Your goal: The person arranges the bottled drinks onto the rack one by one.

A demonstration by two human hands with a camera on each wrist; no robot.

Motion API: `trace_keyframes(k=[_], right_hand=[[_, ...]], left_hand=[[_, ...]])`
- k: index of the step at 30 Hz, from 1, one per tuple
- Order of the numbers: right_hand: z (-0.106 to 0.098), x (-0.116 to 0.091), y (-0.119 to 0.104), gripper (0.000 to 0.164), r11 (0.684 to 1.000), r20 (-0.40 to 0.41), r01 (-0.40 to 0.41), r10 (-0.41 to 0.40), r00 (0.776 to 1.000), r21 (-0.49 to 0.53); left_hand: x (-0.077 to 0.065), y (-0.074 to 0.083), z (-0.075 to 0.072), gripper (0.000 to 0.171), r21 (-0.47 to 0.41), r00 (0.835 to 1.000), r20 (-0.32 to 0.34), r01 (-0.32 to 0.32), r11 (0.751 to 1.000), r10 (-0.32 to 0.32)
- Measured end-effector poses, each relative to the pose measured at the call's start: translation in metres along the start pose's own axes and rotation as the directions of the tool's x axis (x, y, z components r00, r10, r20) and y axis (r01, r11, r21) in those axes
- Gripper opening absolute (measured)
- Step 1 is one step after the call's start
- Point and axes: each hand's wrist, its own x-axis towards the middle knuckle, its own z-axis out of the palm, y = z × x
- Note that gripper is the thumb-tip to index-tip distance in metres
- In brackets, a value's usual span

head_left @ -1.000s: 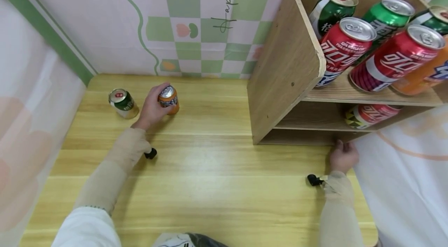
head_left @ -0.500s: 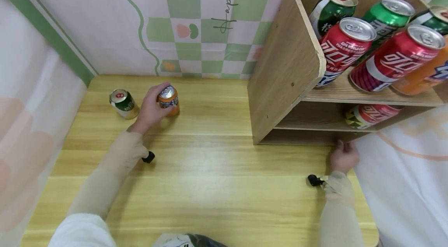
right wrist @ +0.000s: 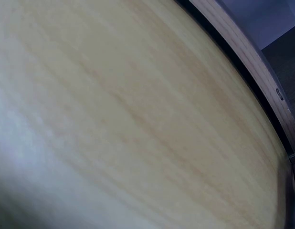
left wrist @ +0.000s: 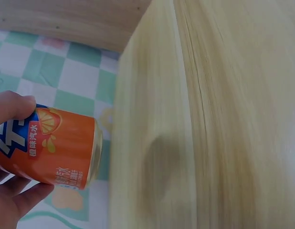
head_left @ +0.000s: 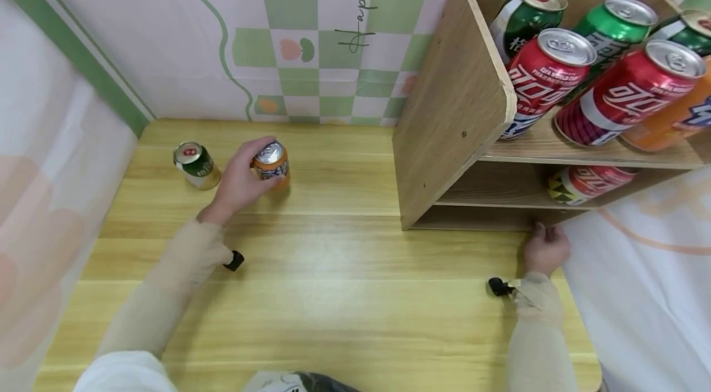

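My left hand [head_left: 241, 182] grips an orange soda can [head_left: 273, 170] from the side, near the back of the table. In the left wrist view, the orange can [left wrist: 61, 148] stands off the tabletop, its base apart from the wood and a shadow below. Just left of that hand, a green and gold can [head_left: 197, 166] stands upright on the table. On the right, my right hand [head_left: 547, 250] holds the lower front corner of a wooden shelf [head_left: 450, 120]; its fingertips are partly hidden. Only a sliver of it shows in the right wrist view.
The shelf's upper level bears several cans, among them a red can [head_left: 550, 74], a tilted red can [head_left: 627, 95] and a green can [head_left: 616, 25]. A red and yellow can [head_left: 589, 182] lies tilted on the level below. Patterned cloth [head_left: 344, 3] hangs behind the wooden table [head_left: 333, 293].
My left hand has moved slightly right and toward me, carrying the orange soda can up off the table. The right hand and the shelf have stayed put.
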Motion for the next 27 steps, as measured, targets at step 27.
trace_keyframes(k=[27], right_hand=[[-0.002, -0.004, -0.005, 0.037, 1.000, 0.006, -0.015, 0.015, 1.000, -0.026]], left_hand=[[-0.028, 0.076, 0.017, 0.079, 0.014, 0.986, 0.116, -0.125, 0.992, 0.123]])
